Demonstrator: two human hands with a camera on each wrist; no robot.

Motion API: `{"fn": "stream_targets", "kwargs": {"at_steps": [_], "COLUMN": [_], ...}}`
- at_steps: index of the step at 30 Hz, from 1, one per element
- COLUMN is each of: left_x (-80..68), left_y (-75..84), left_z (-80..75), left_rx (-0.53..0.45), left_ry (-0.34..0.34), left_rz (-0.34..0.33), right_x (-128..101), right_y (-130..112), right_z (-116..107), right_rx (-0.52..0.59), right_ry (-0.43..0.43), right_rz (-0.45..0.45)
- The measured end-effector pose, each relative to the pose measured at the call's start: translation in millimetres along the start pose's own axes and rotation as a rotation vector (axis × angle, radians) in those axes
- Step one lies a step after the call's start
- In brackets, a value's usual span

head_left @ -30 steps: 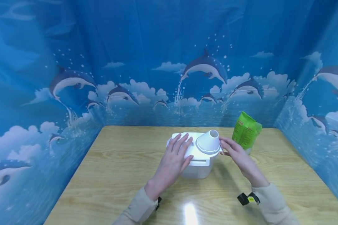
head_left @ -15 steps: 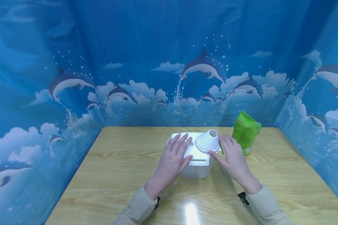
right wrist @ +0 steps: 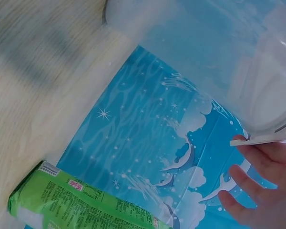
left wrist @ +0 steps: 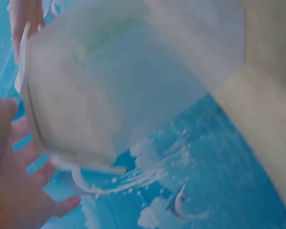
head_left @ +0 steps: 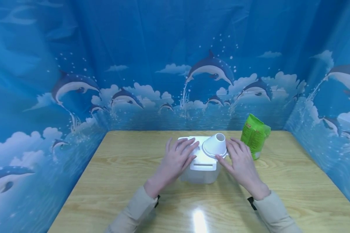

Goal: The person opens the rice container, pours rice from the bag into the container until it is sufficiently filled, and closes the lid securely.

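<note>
Our left grip [head_left: 175, 160] spreads loose over the white lid [head_left: 203, 158], right grip [head_left: 242, 165] touches it, fingers relaxed; wood-grain surface [head_left: 119, 171], dolphin backdrop [head_left: 163, 35] on three sides.

The lid [head_left: 203, 158] and conical spout [head_left: 214, 146] are white, the container [head_left: 202, 177] milky; the bag [head_left: 254, 134] is bright green with dark print; dolphins [head_left: 211, 63] and white clouds [head_left: 175, 69] pattern the blue curtain [head_left: 157, 29]; yellowish wood grain covers the table [head_left: 119, 161]

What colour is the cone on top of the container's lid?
The cone is white; it shows best in the head view.
</note>
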State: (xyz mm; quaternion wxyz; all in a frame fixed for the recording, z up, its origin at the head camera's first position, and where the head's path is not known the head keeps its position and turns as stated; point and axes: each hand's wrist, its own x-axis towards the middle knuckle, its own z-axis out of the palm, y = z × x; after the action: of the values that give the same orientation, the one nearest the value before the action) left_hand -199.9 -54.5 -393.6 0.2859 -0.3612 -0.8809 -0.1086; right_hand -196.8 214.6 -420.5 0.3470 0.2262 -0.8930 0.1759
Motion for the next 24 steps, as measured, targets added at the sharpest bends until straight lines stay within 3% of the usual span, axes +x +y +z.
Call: {"fn": "stream_targets", "kwargs": {"at_steps": [5,9,15,24], "left_x": [14.0,24.8,35.9,46.7], "left_y": [-9.2,-14.6,-21.2,-28.2], "left_z": [-12.6,-16.8,-12.9,-4.1], "left_rx": [0.040,0.079,0.116,0.087], "left_ry": [0.013,-0.014,-0.071,-0.080], "left_rz": [0.043,0.056,0.112,0.195], "right_x": [0,1,0,0], "right_y": [0,1,0,-2], "right_z": [-1,-1,0,-1], "right_rx": [-0.001,-0.004,0.002,0.025], "right_ry": [-0.008,-0.007,-0.012,-0.017], "right_rz": [-0.007,-0.010,-0.009,0.039]}}
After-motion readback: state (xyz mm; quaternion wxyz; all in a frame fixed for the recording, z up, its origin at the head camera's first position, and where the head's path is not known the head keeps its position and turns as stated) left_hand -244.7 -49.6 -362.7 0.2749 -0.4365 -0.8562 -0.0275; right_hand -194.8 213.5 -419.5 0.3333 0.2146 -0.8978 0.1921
